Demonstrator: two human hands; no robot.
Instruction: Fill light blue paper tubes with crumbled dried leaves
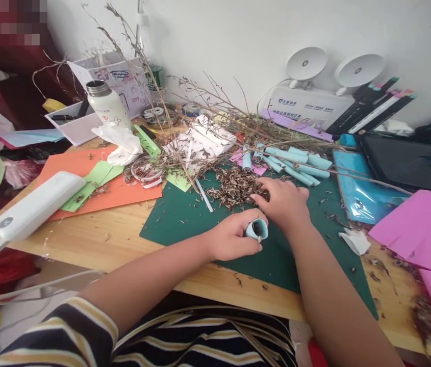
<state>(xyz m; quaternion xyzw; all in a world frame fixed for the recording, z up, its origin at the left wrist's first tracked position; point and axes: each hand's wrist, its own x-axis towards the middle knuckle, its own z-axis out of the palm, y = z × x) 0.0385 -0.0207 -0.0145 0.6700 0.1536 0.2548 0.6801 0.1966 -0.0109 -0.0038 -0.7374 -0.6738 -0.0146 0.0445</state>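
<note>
My left hand (230, 237) is wrapped round a light blue paper tube (252, 232), its open end facing up with dark dried bits inside. Just to the right, my right hand (287, 204) reaches into the near right edge of a heap of dried leaves (234, 187). Its thumb and fingers curl round some leaves there; the fingertips are partly hidden. The heap lies on a dark green cutting mat (184, 219). Behind my right hand, several rolled light blue paper tubes (295, 160) lie in a loose stack.
Long dry stalks (215, 137) stretch across the back. At left are a white power bank (35, 206), orange paper (123, 191), a crumpled tissue (119, 145) and an open bottle (108, 104). At right lie pink paper (417, 234), a blue pouch (355, 196) and a dark tablet (410, 158).
</note>
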